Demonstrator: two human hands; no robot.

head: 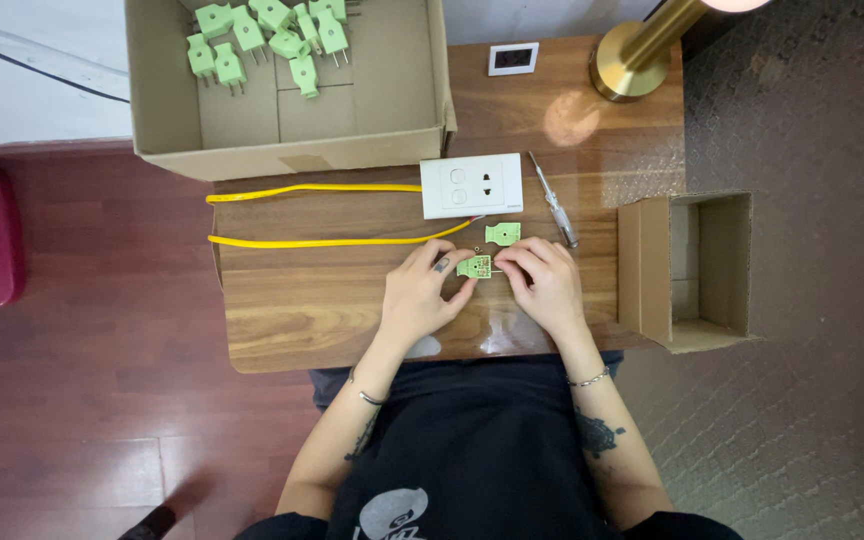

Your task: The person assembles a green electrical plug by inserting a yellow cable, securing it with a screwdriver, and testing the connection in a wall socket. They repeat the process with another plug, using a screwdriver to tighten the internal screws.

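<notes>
- Left hand (420,293), right hand (546,283): both pinching open green plug (475,266), tabletop (302,300) centre.
- Plug cover (503,233): just beyond.
- Large box (292,130): far-left corner, green plugs (270,35) inside.
- Small box (687,270): right edge.

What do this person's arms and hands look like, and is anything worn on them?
Both forearms are bare, with no sleeves. The left hand has a small dark tattoo near the thumb, a thin bracelet and a forearm tattoo. The right hand has a thin wrist chain and a larger dark forearm tattoo.

Green plug half (475,266) between both hands (422,295)
</notes>
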